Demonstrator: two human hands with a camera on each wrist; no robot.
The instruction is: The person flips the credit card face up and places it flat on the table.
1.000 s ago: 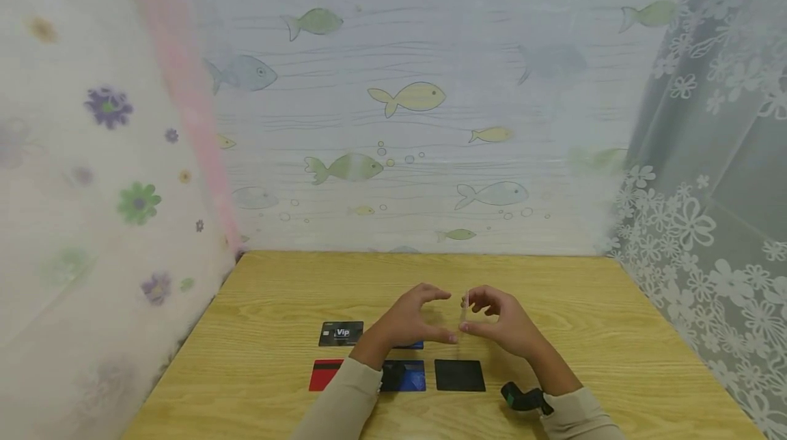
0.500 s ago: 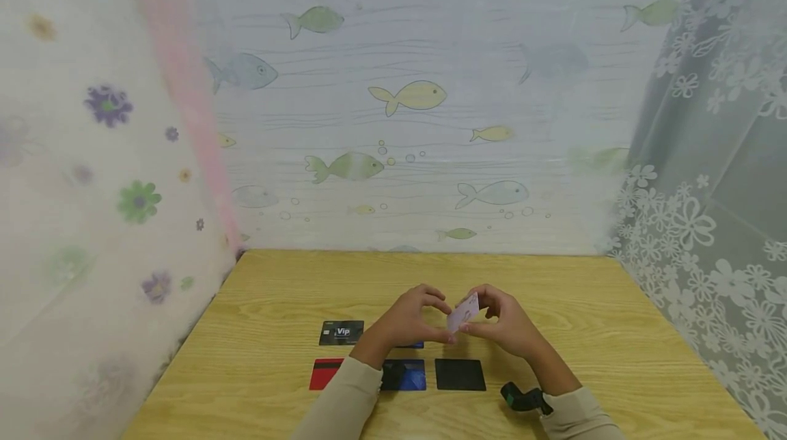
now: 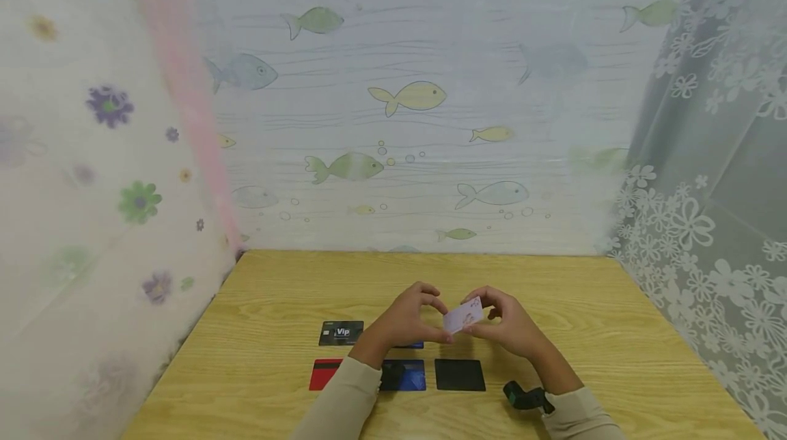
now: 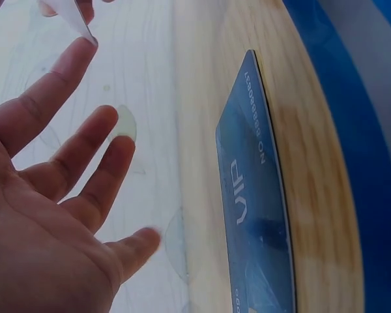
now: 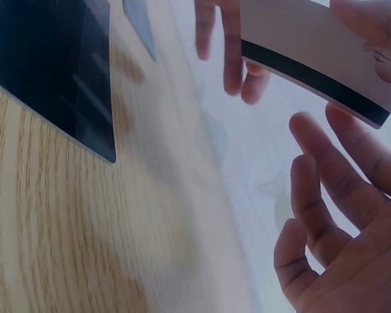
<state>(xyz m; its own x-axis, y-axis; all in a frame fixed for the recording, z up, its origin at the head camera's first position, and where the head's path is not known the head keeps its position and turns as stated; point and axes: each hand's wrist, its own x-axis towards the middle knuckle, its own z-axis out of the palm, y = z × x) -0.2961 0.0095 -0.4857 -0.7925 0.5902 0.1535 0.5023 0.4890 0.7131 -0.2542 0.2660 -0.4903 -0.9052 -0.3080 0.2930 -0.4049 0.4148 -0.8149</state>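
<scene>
A pale pink card (image 3: pixel 462 315) with a small floral print is held up tilted above the table between both hands. My left hand (image 3: pixel 407 320) pinches its left end with thumb and index finger; the left wrist view shows the other fingers spread away from it. On the opposite end, the thumb and index finger of my right hand (image 3: pixel 505 322) grip the card. A dark magnetic stripe runs along the pale card's side (image 5: pixel 293 32) that faces the right wrist camera. Beneath the left hand lies a blue card (image 4: pixel 254 195) with VIP lettering, mostly hidden in the head view.
On the wooden table (image 3: pixel 584 317) lie a dark Vip card (image 3: pixel 341 333), a red striped card (image 3: pixel 324 375) partly under the left sleeve, a blue card (image 3: pixel 413 376) and a black card (image 3: pixel 460 375). A fish-print curtain (image 3: pixel 418 153) hangs behind the table.
The pale card was edge-on in the right hand alone; it has turned its printed face towards the head camera. The left thumb and index finger have closed on its left end.
</scene>
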